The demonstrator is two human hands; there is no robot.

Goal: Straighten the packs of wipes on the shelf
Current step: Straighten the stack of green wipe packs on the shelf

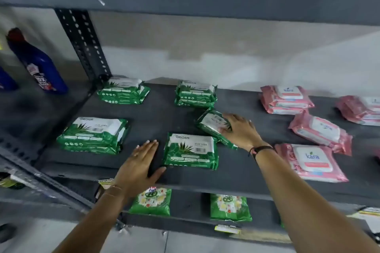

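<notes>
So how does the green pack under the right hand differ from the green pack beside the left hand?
The pack under the right hand lies skewed on the shelf; the front pack sits about square to the edge. The right hand grips the skewed one; the left hand lies flat beside the front pack, barely touching it. Both are green aloe-print packs.

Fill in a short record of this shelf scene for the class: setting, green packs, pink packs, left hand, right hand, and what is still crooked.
setting: dark shelf
green packs: four squared, two at the back, two in front
pink packs: on the right
left hand: flat on the shelf beside the front middle pack
right hand: fingers on the tilted green pack
crooked: tilted green pack; a skewed pink pack
</notes>
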